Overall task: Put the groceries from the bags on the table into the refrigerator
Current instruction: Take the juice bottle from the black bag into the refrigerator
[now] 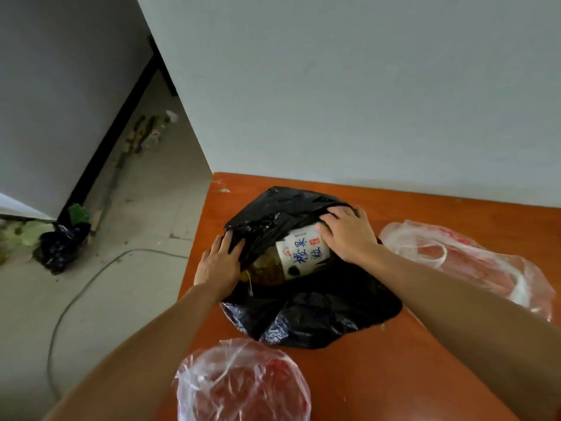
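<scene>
Black plastic, a crumpled black bag (303,314), lies in the middle of the orange-brown bench (409,375) and serves as the landmark. Inside its open mouth a jar (291,256) with a white label lies on its side, partly uncovered. Left hand (220,262) pinches the bag's left edge, fingers closed on the plastic. Right hand (349,232) rests over the jar's far end, fingers curled around it and the bag's rim. Right of the black bag lies a clear bag with red print (473,259); nearer the person sits a clear bag of red contents (243,384).
</scene>
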The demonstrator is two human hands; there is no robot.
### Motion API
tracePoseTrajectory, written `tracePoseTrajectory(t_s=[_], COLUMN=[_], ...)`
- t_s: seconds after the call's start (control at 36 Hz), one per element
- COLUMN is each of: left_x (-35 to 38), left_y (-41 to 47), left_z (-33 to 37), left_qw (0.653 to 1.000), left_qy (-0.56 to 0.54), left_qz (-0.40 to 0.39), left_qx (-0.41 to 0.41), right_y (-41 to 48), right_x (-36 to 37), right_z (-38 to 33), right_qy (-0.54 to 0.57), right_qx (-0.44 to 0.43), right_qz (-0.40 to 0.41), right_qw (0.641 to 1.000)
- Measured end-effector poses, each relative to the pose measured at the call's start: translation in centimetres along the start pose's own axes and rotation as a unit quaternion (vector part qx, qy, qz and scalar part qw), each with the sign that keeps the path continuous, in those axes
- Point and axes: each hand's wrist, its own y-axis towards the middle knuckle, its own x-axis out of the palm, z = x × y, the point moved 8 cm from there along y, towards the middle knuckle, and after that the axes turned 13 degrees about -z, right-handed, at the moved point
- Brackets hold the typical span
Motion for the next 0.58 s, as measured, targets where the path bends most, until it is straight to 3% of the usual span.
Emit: tracePoseTrajectory(t_s=[0.08, 0.17, 0.28, 0.44, 0.58], left_x=[-0.1, -0.1, 0.3, 2.0, 1.9], left_y=[0.7, 0.6, -0.3, -1.0, -1.2], left_z=[-1.2, -1.7, -1.3, -1.4, -1.5], left_qw=[1.000, 0.999, 0.997, 0.996, 0.998], left_qy=[-0.021, -0.044, -0.071, -0.084, -0.061], left_qz=[0.010, -0.009, -0.006, -0.008, -0.016], left_qx=[0.015, 0.022, 0.028, 0.025, 0.020], right_y=[-1.3, -2.0, -1.2, -0.9, -2.7], right_x=[-1.6, -0.3, 2.4, 2.1, 2.0], right_z=[-4.7, -9.2, -10.7, -11.4, -10.6], right_qy=[-0.021, -0.046, -0.150, -0.134, -0.131], right_qx=[-0.137, -0.226, -0.163, -0.138, -0.193], right_qz=[0.092, 0.018, -0.116, -0.115, -0.111], right_qw=[0.986, 0.973, 0.968, 0.974, 0.966])
